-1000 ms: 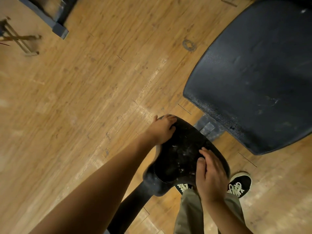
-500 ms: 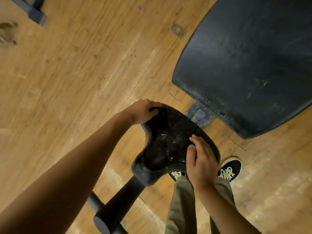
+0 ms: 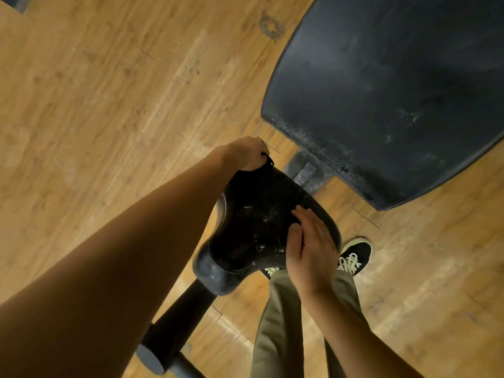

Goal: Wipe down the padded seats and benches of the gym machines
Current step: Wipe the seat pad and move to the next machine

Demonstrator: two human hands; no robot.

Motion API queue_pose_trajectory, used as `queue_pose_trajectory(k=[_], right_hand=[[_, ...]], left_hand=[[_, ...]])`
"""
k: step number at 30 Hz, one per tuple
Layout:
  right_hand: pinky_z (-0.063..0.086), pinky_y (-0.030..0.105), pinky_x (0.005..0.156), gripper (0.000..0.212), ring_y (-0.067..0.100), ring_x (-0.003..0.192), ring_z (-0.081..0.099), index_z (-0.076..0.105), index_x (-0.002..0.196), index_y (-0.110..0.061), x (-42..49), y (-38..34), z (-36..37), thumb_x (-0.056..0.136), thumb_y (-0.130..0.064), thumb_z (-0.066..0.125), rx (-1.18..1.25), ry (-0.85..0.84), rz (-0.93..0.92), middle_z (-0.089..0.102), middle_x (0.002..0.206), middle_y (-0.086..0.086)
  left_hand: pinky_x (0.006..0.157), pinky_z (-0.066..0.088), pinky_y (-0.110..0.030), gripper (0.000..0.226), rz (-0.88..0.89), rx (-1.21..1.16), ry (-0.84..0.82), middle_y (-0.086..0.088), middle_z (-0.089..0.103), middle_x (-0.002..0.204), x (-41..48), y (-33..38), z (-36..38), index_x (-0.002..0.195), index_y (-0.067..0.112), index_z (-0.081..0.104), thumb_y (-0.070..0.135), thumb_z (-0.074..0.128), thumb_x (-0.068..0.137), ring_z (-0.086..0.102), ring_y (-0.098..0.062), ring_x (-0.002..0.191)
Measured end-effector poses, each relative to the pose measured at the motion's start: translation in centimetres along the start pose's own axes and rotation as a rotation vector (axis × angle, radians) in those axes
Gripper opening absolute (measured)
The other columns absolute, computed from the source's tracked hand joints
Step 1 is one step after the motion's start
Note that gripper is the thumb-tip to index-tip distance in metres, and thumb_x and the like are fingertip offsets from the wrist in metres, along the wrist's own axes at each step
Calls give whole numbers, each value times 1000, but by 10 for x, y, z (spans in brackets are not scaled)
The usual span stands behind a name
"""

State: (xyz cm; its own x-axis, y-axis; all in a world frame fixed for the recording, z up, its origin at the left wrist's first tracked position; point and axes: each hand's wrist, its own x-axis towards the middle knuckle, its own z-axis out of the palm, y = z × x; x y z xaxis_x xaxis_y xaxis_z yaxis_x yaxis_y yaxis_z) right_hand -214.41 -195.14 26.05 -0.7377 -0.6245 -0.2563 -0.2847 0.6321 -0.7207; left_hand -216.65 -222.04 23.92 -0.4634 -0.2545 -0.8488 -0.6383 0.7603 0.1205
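Our left hand [image 3: 246, 155] curled over the far edge of the small black seat pad [image 3: 256, 222], seemingly gripping it, our right hand [image 3: 311, 249] resting flat, fingers straight, on its near edge

Scuffed black padding over a wood-grain floor

Small seat pad [image 3: 253, 222]: glossy, white-flecked vinyl. Large bench pad [image 3: 387, 85]: matt, pebbled, dusty. Floor [image 3: 95, 105]: worn wood-look planks. Trousers [image 3: 281, 323]: khaki cloth.
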Motion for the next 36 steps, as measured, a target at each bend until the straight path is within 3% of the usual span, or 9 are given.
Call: queue_pose_trajectory(k=[5,11,15,18,22,28,30,33,36], right_hand=[[53,49,95,41,22,122,61,69,120,-11,-2,-2,1,100,-27,37,2,38,-29,67,128,3],[53,49,93,39,24,121,62,70,118,-9,-3,-1,2,100,-25,40,2,78,-52,68,127,5],[53,49,94,39,23,123,60,69,120,-10,-3,-1,3,99,-24,40,8,63,-46,67,127,4],[50,47,100,43,20,126,58,68,123,-11,-2,-1,2,98,-26,36,-2,26,-33,66,129,1],[50,47,101,41,20,126,58,68,122,-12,-1,-1,2,98,-26,37,9,26,-22,66,129,0],[52,48,95,39,23,123,61,70,119,-9,-3,0,3,99,-25,40,-3,65,-40,68,127,4],[52,48,95,39,23,122,61,70,119,-9,-2,0,3,99,-25,40,-11,69,-44,68,127,5],[52,48,96,38,23,122,61,70,119,-9,-3,-1,2,99,-24,41,0,66,-43,68,127,5],[51,48,96,37,24,122,62,70,119,-9,-3,-2,0,98,-22,42,-1,65,-45,68,126,5]], left_hand=[[107,40,-39,39,124,-27,55,0,54,143,-52,-7,5,141,22,53,23,42,104,51,-25,127],[117,30,-40,43,166,-64,178,-1,42,154,-96,-4,25,148,18,45,23,43,105,38,-22,143],[105,43,-42,41,81,-35,136,-8,56,141,-48,6,19,144,16,49,23,40,104,53,-31,126],[103,42,-38,43,18,-42,81,-8,55,143,-12,20,10,146,20,48,23,39,104,53,-31,127],[96,46,-37,35,57,22,123,-2,65,130,-10,20,17,126,20,65,24,40,102,60,-26,114],[117,30,-43,35,223,-138,116,12,49,148,-95,7,24,136,31,59,31,47,103,39,-13,141],[121,25,-39,36,235,-256,109,13,46,150,-131,6,25,138,30,57,30,49,103,32,-6,144],[116,27,-25,37,263,-282,193,12,45,150,-188,14,33,138,28,57,28,50,101,33,-5,143],[112,36,-30,38,259,-255,320,7,52,145,-234,33,48,133,23,62,26,52,96,39,-14,141]])
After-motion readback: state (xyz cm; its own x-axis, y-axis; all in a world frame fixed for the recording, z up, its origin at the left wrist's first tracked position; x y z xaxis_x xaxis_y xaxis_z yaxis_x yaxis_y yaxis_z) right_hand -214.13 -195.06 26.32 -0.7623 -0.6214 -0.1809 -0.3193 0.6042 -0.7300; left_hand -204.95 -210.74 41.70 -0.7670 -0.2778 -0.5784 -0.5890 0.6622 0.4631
